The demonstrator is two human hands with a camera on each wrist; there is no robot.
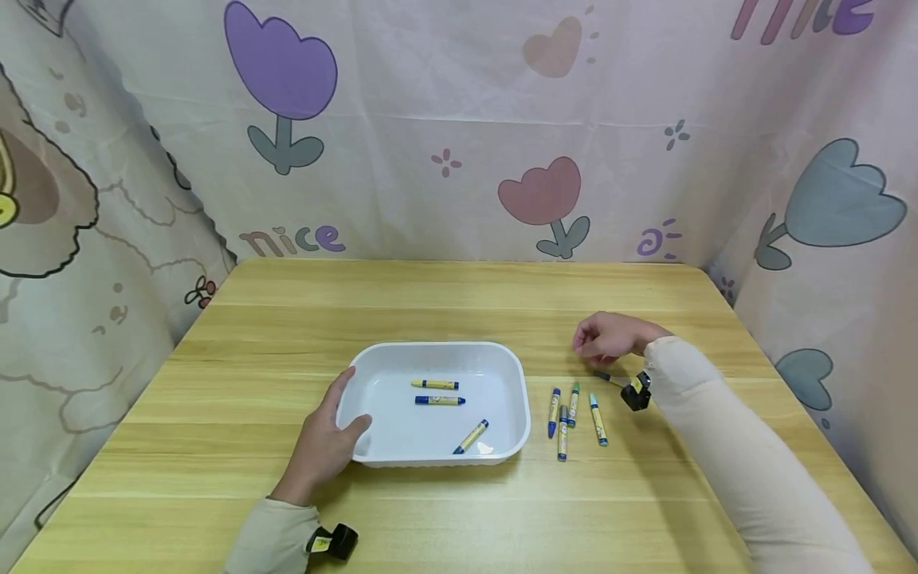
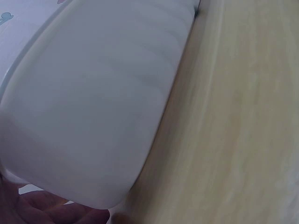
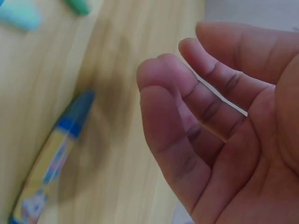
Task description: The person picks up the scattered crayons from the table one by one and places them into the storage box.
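Left hand fingers curled over rim of white tray. Right hand loosely curled, holding nothing, hovering just above loose crayons. Wooden tabletop, tulip curtain all around. Three crayons in tray, five beside it, near right hand.

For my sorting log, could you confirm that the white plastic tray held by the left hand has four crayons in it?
Not quite: the head view shows three crayons in the white plastic tray, not four. The left hand does grip its near left corner.
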